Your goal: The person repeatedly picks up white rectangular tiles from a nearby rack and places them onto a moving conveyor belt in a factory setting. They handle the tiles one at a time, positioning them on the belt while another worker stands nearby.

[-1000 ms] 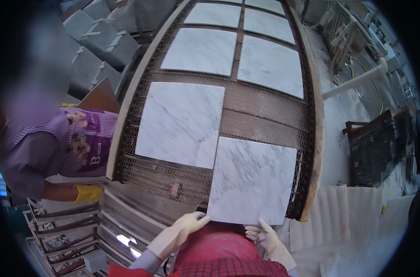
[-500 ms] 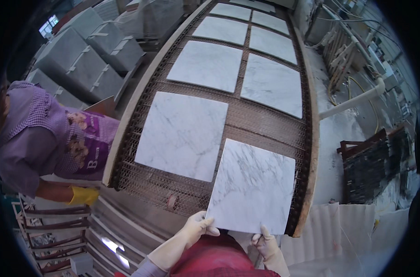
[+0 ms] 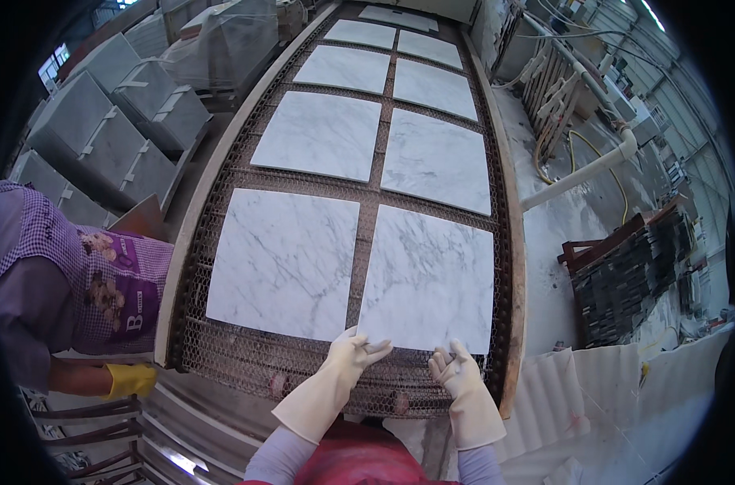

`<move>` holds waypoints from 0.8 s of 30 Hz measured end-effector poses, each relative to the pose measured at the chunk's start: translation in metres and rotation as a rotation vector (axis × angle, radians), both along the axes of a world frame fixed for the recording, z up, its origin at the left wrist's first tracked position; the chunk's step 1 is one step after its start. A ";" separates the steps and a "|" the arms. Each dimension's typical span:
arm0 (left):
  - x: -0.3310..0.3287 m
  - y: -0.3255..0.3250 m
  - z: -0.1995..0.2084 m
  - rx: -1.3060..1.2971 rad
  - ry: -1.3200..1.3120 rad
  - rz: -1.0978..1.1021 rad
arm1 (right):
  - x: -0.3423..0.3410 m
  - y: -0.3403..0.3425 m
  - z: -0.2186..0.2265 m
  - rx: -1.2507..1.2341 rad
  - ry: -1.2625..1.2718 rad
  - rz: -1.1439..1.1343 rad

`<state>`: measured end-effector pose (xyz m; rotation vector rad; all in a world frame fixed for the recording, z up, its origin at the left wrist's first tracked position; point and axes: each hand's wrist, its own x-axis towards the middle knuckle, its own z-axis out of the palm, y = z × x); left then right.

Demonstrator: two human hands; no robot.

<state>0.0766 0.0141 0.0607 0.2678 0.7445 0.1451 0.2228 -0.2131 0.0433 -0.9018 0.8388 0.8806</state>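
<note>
A square white marble tile (image 3: 429,279) with grey veins lies on the brown mesh conveyor belt (image 3: 246,343), at its near right. At the tile's near left corner is my left hand (image 3: 348,357), in a cream rubber glove, its fingers stretched out along the edge. My right hand (image 3: 461,372), gloved alike, is by the near edge toward the right, fingers apart and slightly bent. Neither hand is closed round the tile; fingertip contact is hard to make out. Left of this tile, across a narrow gap, lies another veined marble tile (image 3: 285,263).
Several more tiles (image 3: 436,158) run up the belt in two columns. A co-worker in a purple checked apron (image 3: 109,283), with a yellow glove (image 3: 130,380), stands at left. Stacked grey slabs (image 3: 101,137) are beyond. A pipe (image 3: 581,174) and dark rack (image 3: 630,275) stand right.
The near right tile has moved forward and now lies level beside its neighbour. My hands went forward with it and their grip on its edge has loosened. The whole view has shifted somewhat.
</note>
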 end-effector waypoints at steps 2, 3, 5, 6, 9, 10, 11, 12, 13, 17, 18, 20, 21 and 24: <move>0.000 0.001 0.004 -0.019 -0.026 -0.018 | 0.000 0.001 0.004 0.016 -0.013 0.000; -0.001 0.001 0.008 -0.027 -0.038 -0.028 | -0.001 0.002 0.008 0.007 -0.019 -0.004; -0.003 0.000 0.025 -0.013 0.008 -0.078 | -0.003 0.001 0.014 0.014 -0.015 -0.027; -0.004 0.002 0.030 0.001 0.029 -0.096 | -0.004 0.000 0.015 0.034 -0.007 -0.040; -0.019 0.005 0.045 0.074 0.100 -0.105 | -0.006 -0.003 0.021 0.058 -0.044 -0.046; -0.024 0.006 0.055 0.091 0.141 -0.103 | -0.011 -0.003 0.027 0.058 -0.065 -0.044; -0.036 0.010 0.058 0.165 0.124 -0.105 | -0.019 0.002 0.047 0.008 -0.204 0.040; -0.046 0.018 0.066 0.218 0.171 -0.076 | -0.027 0.015 0.079 -0.158 -0.351 0.114; -0.057 0.027 0.077 0.269 0.218 -0.047 | -0.035 0.027 0.103 -0.347 -0.567 0.235; -0.099 0.073 0.072 0.465 0.628 0.179 | -0.019 0.072 0.115 -0.460 -0.998 0.591; -0.110 0.088 0.063 0.452 0.737 0.220 | -0.008 0.094 0.110 -0.413 -1.067 0.664; -0.144 0.112 0.042 0.324 0.687 0.306 | 0.013 0.163 0.101 -0.499 -1.505 0.877; -0.158 0.122 0.026 0.310 0.620 0.300 | 0.024 0.202 0.095 -0.519 -1.706 0.932; -0.147 0.155 0.025 0.144 0.534 0.228 | 0.066 0.300 0.060 -0.573 -2.084 0.949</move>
